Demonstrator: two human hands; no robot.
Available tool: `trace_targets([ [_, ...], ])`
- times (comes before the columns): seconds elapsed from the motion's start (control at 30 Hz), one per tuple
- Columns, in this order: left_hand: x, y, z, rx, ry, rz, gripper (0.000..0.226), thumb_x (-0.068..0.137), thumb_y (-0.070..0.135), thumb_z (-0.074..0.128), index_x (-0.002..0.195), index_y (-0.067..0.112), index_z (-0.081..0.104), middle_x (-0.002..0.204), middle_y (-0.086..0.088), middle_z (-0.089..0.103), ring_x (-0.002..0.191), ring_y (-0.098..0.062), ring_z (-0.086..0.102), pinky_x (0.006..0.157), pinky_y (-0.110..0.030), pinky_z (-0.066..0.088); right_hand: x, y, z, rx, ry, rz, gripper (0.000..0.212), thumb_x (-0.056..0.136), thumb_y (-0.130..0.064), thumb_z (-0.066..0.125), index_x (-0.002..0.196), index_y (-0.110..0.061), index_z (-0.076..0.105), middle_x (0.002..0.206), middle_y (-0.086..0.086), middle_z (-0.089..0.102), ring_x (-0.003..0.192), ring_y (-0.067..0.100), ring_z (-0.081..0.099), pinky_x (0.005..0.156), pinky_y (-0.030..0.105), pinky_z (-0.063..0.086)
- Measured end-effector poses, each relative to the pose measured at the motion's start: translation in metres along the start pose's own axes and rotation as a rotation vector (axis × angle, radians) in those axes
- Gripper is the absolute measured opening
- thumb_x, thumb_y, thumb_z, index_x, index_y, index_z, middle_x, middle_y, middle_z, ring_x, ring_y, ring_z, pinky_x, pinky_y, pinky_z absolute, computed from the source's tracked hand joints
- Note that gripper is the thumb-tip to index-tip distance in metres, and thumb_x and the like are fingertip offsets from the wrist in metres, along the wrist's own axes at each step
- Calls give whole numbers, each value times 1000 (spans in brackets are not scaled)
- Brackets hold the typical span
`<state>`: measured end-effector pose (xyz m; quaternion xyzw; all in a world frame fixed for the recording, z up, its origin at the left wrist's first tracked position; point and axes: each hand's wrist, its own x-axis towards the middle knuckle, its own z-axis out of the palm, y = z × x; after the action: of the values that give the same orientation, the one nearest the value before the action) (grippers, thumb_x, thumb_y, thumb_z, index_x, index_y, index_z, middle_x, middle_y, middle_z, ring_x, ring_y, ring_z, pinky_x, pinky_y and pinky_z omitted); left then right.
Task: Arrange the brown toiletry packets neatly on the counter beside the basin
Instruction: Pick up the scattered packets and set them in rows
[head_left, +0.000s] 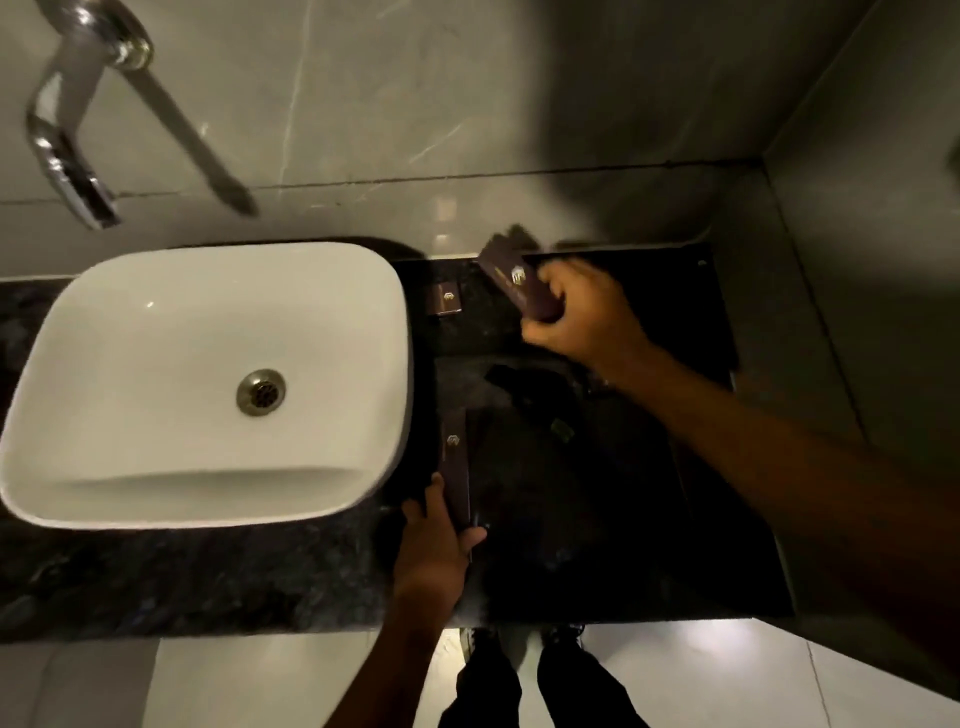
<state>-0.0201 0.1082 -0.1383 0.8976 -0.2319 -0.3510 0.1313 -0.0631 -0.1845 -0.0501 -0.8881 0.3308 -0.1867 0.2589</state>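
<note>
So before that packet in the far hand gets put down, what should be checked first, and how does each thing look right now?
1. Right hand has a firm hold on the long brown packet: ok, fingers wrap its lower end.
2. Left hand steadies the narrow packet by the basin: ok, fingertips touch it.
3. Free counter under the raised packet: ok, dark bare stone there.
4. Small square packet out of the way: ok, it lies apart, nearer the basin.
5. Packets lined up with each other: not ok, the held one is tilted.
6. Other dark items mid-counter: cannot tell, too shadowed.
</note>
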Motion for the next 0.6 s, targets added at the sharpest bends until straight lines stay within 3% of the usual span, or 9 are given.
trace_targets([
  [0.07, -1, -1, -2, 1, -9, 12, 92, 79, 43, 70, 149, 26, 12, 141, -18, 31, 122, -38, 47, 97, -43, 44, -63, -27, 35, 147, -192, 326, 53, 51, -52, 75, 94, -22, 65, 87, -2, 68, 72, 14, 62, 61, 27, 51],
  [0.13, -2, -4, -3, -14, -27, 33, 93, 79, 45, 68, 149, 26, 11, 141, -17, 30, 123, -36, 46, 98, -41, 43, -124, -41, 67, 178, -447, 636, 59, 54, -48, 82, 104, -23, 65, 102, 3, 68, 87, 18, 65, 71, 31, 56],
  [0.17, -2, -8, -3, -37, -29, 48, 92, 79, 46, 67, 149, 26, 11, 142, -16, 30, 124, -35, 45, 99, -41, 41, -147, -43, 79, 175, -479, 707, 60, 56, -48, 82, 108, -23, 63, 107, 4, 67, 92, 21, 65, 77, 34, 57],
  [0.3, -5, -16, -5, -75, -22, 96, 91, 79, 48, 67, 150, 25, 14, 145, -14, 30, 129, -31, 42, 101, -36, 39, -174, -39, 94, 157, -373, 767, 60, 64, -54, 77, 110, -27, 51, 106, 5, 69, 94, 25, 68, 80, 39, 60],
  [0.6, -18, -19, -8, -155, 29, 179, 97, 76, 45, 72, 149, 21, 12, 148, -11, 31, 130, -29, 43, 102, -35, 39, -160, -39, 104, 196, -368, 710, 60, 73, -54, 73, 117, -27, 43, 114, 8, 66, 103, 28, 65, 84, 42, 58],
])
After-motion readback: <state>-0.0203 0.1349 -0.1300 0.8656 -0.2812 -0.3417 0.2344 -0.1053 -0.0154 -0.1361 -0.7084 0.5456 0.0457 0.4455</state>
